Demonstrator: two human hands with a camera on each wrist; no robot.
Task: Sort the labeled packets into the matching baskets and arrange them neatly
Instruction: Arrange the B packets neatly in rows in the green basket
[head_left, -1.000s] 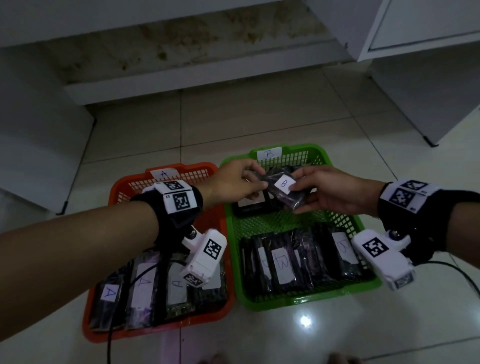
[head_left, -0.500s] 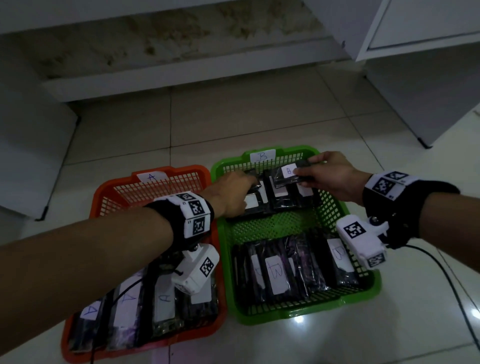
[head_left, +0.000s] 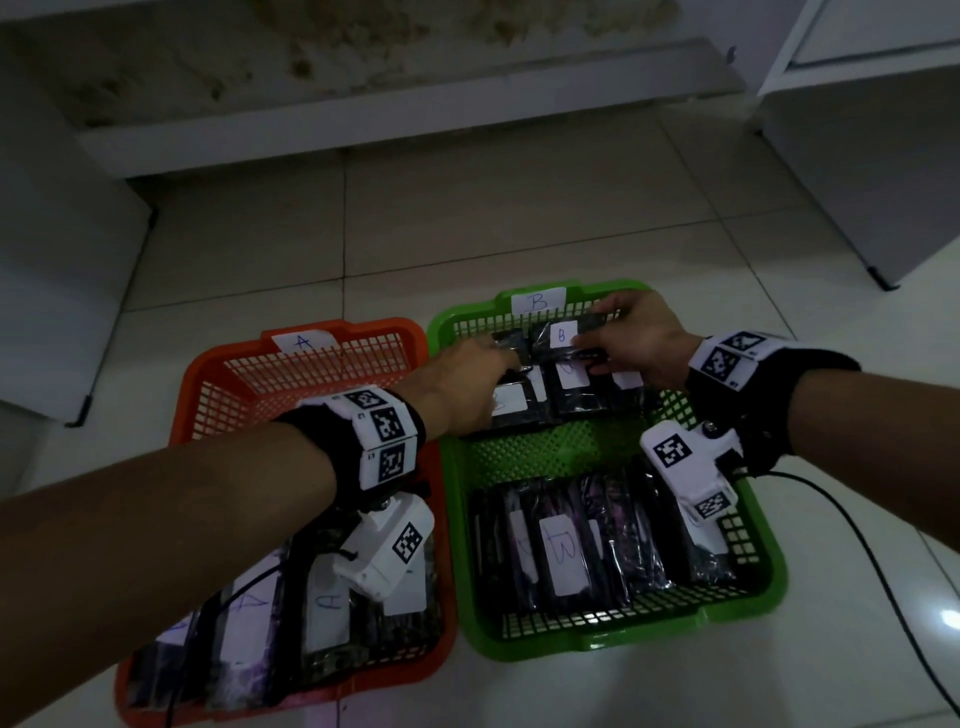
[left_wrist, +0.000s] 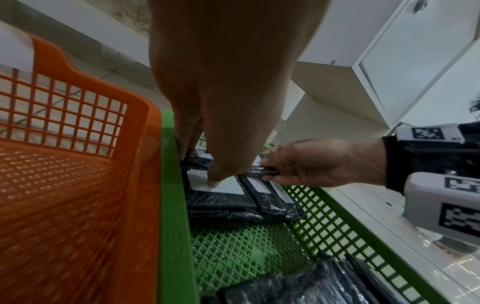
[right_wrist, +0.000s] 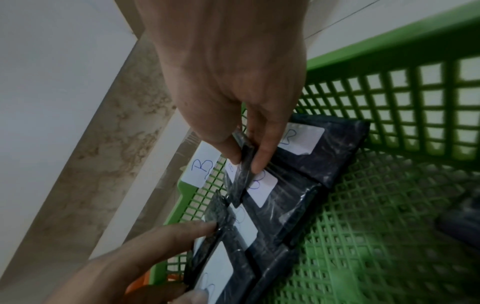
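- Two baskets sit side by side on the tiled floor (head_left: 519, 234): the orange basket (head_left: 249, 374) with an "A" tag on its far rim, and the green basket (head_left: 758, 571) just to its right with a "B" tag
- Both hands reach into the far end of the green basket
- Right hand (head_left: 639, 338) pinches a dark wrapped packet marked B (head_left: 558, 338) between thumb and fingers, holding it on its edge just above the far row of B packets (head_left: 576, 395); the right wrist view shows it (right_wrist: 242, 174) tilted, its lower corner touching the packets beneath
- Left hand (head_left: 457, 384) rests on the same far row; the left wrist view shows its thumb (left_wrist: 223, 164) pressing a white label, and the right wrist view shows a straight finger against a raised packet edge; its fingers are extended and grip nothing
- Near row of B packets (head_left: 566, 551) lies flat across the green basket's near end, with bare mesh between the two rows
- Row of A packets (head_left: 322, 613) lies at the near end of the orange basket, partly hidden by the left forearm and its wrist camera
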